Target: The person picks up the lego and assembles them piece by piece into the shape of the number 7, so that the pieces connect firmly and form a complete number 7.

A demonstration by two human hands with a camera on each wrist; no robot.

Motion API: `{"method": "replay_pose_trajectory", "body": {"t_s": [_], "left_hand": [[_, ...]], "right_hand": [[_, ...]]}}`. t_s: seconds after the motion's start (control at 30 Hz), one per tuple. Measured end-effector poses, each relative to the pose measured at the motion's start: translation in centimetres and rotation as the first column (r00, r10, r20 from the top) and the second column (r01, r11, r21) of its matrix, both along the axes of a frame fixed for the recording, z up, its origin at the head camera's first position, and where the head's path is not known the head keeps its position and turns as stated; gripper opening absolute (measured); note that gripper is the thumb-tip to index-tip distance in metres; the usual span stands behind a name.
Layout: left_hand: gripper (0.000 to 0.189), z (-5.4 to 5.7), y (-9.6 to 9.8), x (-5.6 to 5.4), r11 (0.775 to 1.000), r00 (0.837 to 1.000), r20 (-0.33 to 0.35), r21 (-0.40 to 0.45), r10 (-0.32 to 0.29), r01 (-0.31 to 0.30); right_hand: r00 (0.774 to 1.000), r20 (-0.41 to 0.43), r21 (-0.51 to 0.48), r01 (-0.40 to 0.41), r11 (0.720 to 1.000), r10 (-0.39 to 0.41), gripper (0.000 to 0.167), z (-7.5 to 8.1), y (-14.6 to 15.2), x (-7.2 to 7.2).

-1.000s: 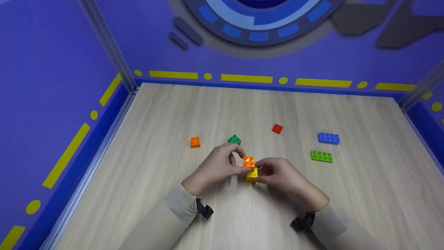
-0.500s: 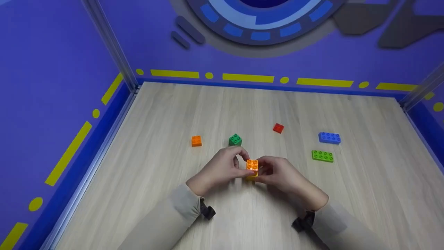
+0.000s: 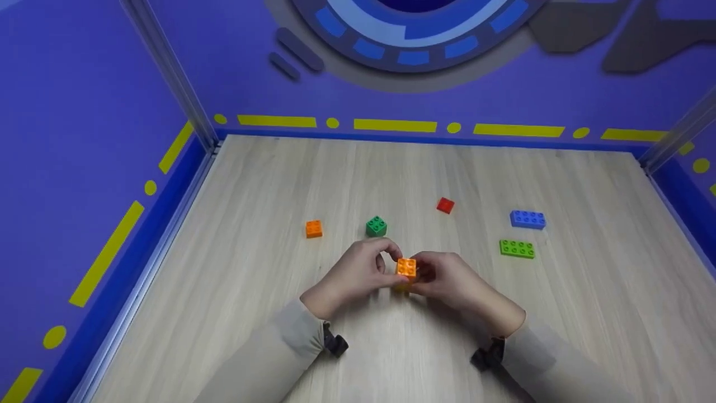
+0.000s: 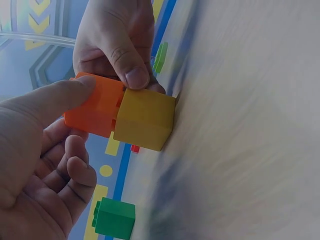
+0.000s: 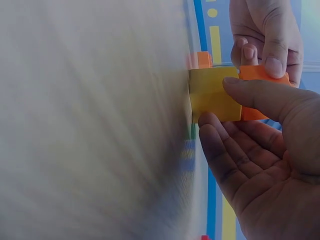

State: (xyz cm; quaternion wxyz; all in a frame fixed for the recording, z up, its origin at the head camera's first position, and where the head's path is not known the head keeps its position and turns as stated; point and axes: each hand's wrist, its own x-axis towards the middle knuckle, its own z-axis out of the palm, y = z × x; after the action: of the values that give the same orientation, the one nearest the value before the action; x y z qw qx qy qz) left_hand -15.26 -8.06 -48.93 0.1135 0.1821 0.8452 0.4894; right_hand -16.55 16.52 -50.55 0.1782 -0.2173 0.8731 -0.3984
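My left hand point(image 3: 358, 271) pinches an orange toy building brick point(image 3: 406, 267) between thumb and fingers. Directly beneath it is a yellow brick point(image 4: 145, 117), standing on the table and held at its side by my right hand point(image 3: 452, 281). From the left wrist, the orange brick sits over the yellow one, with some of the yellow studs showing in a narrow gap at the joint. The right wrist view has my right thumb on the yellow brick's point(image 5: 212, 95) face. From the head, the orange brick and the fingers hide most of the yellow one.
Beyond my hands lie a second orange brick point(image 3: 314, 229), a green brick point(image 3: 376, 226) and a flat red brick point(image 3: 445, 205). At the right are a long blue brick point(image 3: 527, 219) and a long lime brick point(image 3: 517, 248). Blue walls point(image 3: 391, 103) border the wooden table point(image 3: 268, 179).
My left hand has shifted slightly right and toward me, bringing the orange brick from an offset position to over the yellow brick. My right hand has stayed nearly in place.
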Motion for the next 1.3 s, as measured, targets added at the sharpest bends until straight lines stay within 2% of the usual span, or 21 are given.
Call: {"method": "replay_pose_trajectory", "body": {"t_s": [0.27, 0.6, 0.8, 1.13, 1.3], "left_hand": [[0.03, -0.28, 0.2, -0.02, 1.0, 0.999, -0.039, -0.01, -0.012, 0.011], [0.027, -0.07, 0.15, -0.3, 0.998, 0.996, -0.086, -0.058, -0.033, 0.028], [0.027, -0.14, 0.26, -0.31, 0.996, 0.991, -0.124, -0.081, -0.053, 0.043], [0.03, -0.53, 0.18, -0.3, 0.999, 0.998, -0.052, -0.049, -0.027, 0.024], [0.041, -0.84, -0.4, -0.33, 0.997, 0.998, -0.001, -0.032, -0.064, 0.064]], "right_hand": [[1.0, -0.015, 0.015, -0.004, 1.0, 0.005, 0.024, 0.16, -0.25, 0.04], [1.0, -0.03, 0.009, -0.005, 1.0, 0.006, 0.025, 0.14, -0.32, 0.04], [0.998, -0.061, 0.007, -0.032, 0.999, 0.033, 0.017, 0.18, -0.29, 0.02], [0.998, -0.053, 0.005, -0.019, 1.0, 0.019, 0.015, 0.26, -0.31, -0.21], [0.999, -0.052, 0.024, -0.008, 1.0, 0.009, 0.015, 0.29, -0.37, -0.17]]}}
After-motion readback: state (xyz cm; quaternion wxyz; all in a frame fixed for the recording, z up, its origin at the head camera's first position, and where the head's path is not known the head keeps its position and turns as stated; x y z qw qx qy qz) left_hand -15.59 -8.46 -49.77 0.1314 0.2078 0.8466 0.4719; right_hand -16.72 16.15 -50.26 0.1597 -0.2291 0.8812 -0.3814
